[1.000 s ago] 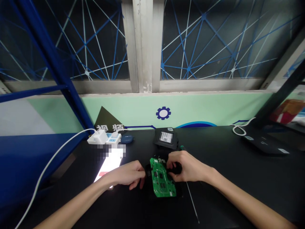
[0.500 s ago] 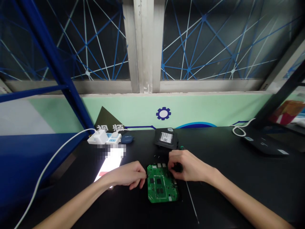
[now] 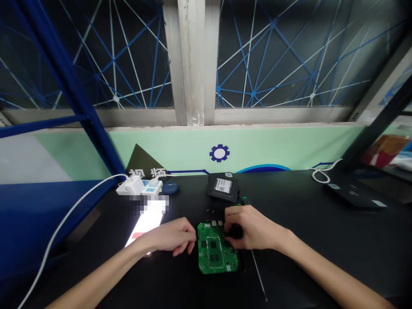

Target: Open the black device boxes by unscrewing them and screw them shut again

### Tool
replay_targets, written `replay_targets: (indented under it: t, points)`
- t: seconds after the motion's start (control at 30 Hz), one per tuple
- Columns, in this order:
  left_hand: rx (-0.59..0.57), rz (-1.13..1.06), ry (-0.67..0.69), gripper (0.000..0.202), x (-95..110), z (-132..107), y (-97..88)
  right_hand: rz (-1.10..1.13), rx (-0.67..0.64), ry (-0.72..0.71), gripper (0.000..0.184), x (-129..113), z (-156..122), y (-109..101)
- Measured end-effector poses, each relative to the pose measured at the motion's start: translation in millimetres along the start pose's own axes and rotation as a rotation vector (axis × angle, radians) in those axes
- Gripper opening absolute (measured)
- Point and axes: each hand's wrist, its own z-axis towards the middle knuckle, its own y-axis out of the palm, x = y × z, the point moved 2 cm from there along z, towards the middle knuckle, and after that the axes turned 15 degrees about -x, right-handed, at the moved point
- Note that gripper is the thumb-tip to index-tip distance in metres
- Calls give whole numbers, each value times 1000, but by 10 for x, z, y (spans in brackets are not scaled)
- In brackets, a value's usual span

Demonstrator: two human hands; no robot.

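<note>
The green circuit board [image 3: 212, 249] lies on the black table [image 3: 296, 201], between my hands. My left hand [image 3: 180, 235] has its fingers curled at the board's left edge; I cannot tell whether they touch it. My right hand [image 3: 246, 225] bends thumb and fingers over the right edge, and whether they grip it I cannot tell. The board's near edge faces bare tabletop. At its far edge sit 2 pale connectors [image 3: 216, 223], and beyond them the black case [image 3: 223, 195] limits the room. On my right, the screwdriver [image 3: 257, 272] passes beneath my hand, its shaft slanting toward me. Past it, open tabletop runs to the flat black device [image 3: 355, 197]. On my left, my wrist crosses the lit phone [image 3: 148, 221], so there is little free room on that side.

The case carries a white label [image 3: 223, 185] with print too small for me to read. The device has 2 pale patches, also unreadable. On the green wall [image 3: 180, 152] I see 2 white Chinese characters [image 3: 148, 173], partly hidden at the bottom, near a printed gear [image 3: 219, 153].
</note>
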Motion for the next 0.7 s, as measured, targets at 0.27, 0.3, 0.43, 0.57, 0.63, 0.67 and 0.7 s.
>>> replay_targets:
  t: [0.27,0.3,0.43,0.57,0.63,0.67,0.7]
  points:
    - [20,-1,-5,34,-3,22,6,-12,-8,19,12,7,-3,9]
    - [18,-3,-7,34,-5,22,7,-16,-12,21,12,3,-3,9]
    - [21,-8,-13,34,-8,17,9,-26,-11,19,11,-3,-1,14]
    - [31,-16,-10,33,4,11,13,-21,-7,12,11,0,-2,15]
    - [35,-22,-1,33,11,10,16,-14,-4,4,11,-3,-5,6]
    - [38,-24,2,34,14,11,17,-9,-1,-2,11,-6,-7,-2]
    - [41,-24,4,34,16,12,18,-5,8,-8,10,-9,-10,-11]
